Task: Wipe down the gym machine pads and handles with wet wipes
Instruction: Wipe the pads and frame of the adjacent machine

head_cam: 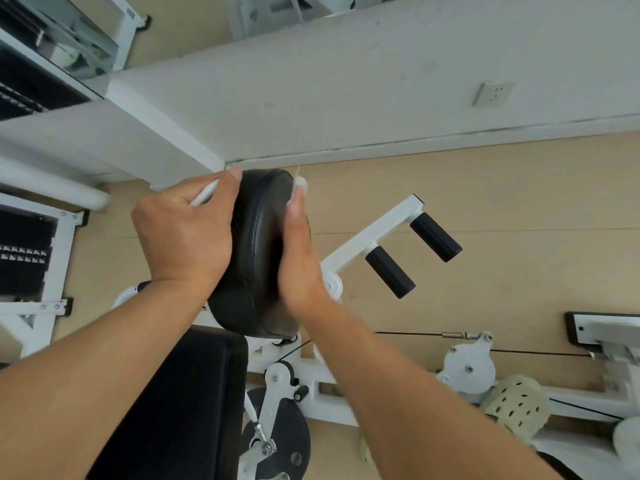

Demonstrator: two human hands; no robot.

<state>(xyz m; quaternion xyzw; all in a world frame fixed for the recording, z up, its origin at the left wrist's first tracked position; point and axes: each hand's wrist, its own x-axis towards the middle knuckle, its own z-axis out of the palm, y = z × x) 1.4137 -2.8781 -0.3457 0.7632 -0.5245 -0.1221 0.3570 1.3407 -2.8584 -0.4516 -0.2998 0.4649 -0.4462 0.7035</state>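
An upright black cushioned pad point(256, 244) of the white gym machine fills the centre. My left hand point(183, 233) lies against the pad's left side, fingers curled, pinching a thin white piece point(204, 195) that looks like a folded wipe. Along the pad's right face, my right hand point(298, 258) lies flat with straight fingers. It presses a white wet wipe point(300, 184), which peeks out past the fingertips at the pad's top edge. Two black foam handles point(389, 271) point(436, 237) stick out from a white bar to the right.
A black seat pad point(194, 393) lies below the hands, with a black weight plate point(277, 434) and pulleys beside it. A weight stack point(24, 258) stands at the left. A cable point(408, 333) runs right. The wall holds a socket point(493, 93). A perforated pale shoe point(516, 405) is at lower right.
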